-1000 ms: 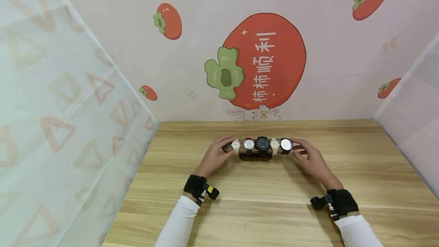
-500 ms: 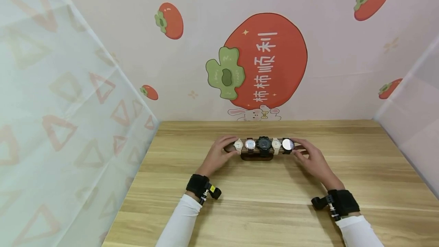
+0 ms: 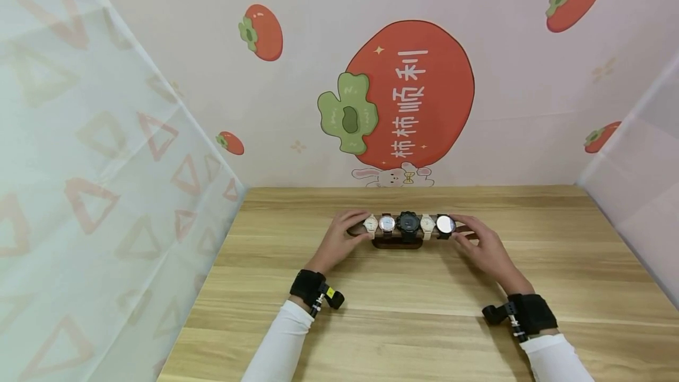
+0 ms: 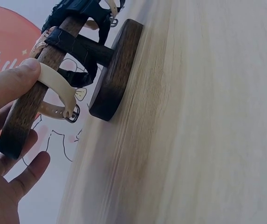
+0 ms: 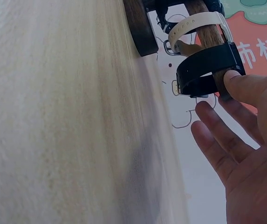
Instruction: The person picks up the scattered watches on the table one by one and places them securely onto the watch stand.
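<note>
A dark wooden watch stand (image 3: 398,244) stands on the table, its crossbar carrying several wristwatches in a row. My left hand (image 3: 340,241) pinches the cream wristwatch (image 3: 371,225) at the left end; in the left wrist view the thumb lies on the cream strap (image 4: 58,86) and fingers are behind the bar (image 4: 17,126). At the right end, my right hand (image 3: 485,252) grips the bar tip between thumb and fingers, beside the black-strapped watch (image 3: 445,224). Its thumb touches the bar next to the black strap (image 5: 201,70). The other fingers spread below.
Between these two are a watch with a white dial (image 3: 387,224), a bulky black watch (image 3: 408,224) and another cream watch (image 3: 427,224). The wood-grain table (image 3: 403,323) meets a printed back wall (image 3: 297,99), with side walls left and right.
My left hand has shifted slightly right, bringing the cream watch along the bar closer to the white-dial watch. The right hand keeps its hold on the bar end.
</note>
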A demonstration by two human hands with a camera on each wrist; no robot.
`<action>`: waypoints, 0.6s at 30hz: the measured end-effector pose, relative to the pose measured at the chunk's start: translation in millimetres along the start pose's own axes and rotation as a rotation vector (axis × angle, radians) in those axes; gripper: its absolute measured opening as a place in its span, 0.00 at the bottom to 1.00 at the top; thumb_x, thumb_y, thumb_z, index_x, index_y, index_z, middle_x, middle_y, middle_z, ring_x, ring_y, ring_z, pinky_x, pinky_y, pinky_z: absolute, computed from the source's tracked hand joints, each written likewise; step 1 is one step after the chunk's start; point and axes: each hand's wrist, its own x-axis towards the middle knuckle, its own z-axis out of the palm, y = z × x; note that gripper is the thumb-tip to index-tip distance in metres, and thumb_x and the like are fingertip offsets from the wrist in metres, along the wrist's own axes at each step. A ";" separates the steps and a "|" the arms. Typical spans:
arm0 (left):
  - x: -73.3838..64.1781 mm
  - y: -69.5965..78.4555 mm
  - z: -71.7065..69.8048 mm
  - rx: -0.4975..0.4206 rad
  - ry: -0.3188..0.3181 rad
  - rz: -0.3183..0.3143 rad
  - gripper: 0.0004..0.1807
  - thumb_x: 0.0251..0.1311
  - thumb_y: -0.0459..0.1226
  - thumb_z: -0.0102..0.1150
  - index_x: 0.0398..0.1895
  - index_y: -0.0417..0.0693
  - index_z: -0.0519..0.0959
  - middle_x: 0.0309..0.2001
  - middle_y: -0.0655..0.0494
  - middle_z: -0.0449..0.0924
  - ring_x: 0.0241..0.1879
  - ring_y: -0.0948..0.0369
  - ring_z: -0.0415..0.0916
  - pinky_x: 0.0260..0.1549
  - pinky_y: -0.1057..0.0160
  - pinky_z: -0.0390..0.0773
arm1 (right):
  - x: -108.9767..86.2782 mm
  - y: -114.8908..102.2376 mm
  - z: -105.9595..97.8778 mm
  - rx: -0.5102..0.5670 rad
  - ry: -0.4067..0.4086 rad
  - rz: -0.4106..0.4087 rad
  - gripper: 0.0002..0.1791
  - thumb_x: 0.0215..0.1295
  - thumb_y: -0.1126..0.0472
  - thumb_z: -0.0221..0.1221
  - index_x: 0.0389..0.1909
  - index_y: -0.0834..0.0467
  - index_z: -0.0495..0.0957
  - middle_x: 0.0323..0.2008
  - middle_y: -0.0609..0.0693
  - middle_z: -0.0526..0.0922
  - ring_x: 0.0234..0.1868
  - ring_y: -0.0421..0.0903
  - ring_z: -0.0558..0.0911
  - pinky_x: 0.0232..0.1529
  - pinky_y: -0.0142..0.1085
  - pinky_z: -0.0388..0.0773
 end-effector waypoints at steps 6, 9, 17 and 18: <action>0.2 0.3 1.2 -0.013 0.015 0.010 0.31 0.63 0.39 0.76 0.70 0.46 0.81 0.69 0.42 0.79 0.71 0.45 0.71 0.72 0.39 0.71 | -0.1 0.1 0.6 0.009 -0.001 -0.001 0.27 0.75 0.69 0.63 0.73 0.62 0.74 0.65 0.65 0.81 0.54 0.65 0.87 0.52 0.37 0.87; 0.1 1.6 1.1 -0.026 0.014 0.006 0.32 0.62 0.38 0.76 0.70 0.46 0.81 0.70 0.42 0.78 0.72 0.45 0.70 0.74 0.39 0.69 | -0.4 -0.2 0.5 0.011 -0.004 0.001 0.26 0.76 0.68 0.63 0.73 0.62 0.74 0.65 0.65 0.80 0.55 0.65 0.87 0.52 0.38 0.87; -0.3 1.3 1.2 -0.034 -0.005 -0.016 0.32 0.64 0.40 0.75 0.71 0.47 0.80 0.71 0.43 0.77 0.74 0.46 0.68 0.75 0.39 0.68 | -0.2 0.4 0.2 0.007 -0.004 0.001 0.26 0.76 0.68 0.63 0.73 0.62 0.74 0.65 0.65 0.80 0.54 0.65 0.87 0.52 0.39 0.88; -0.3 1.0 1.1 -0.038 -0.007 -0.017 0.32 0.64 0.40 0.75 0.72 0.47 0.79 0.71 0.43 0.77 0.74 0.46 0.68 0.76 0.39 0.67 | -0.2 0.4 0.2 0.008 -0.003 0.000 0.26 0.76 0.68 0.63 0.73 0.62 0.74 0.65 0.65 0.80 0.54 0.65 0.87 0.52 0.39 0.88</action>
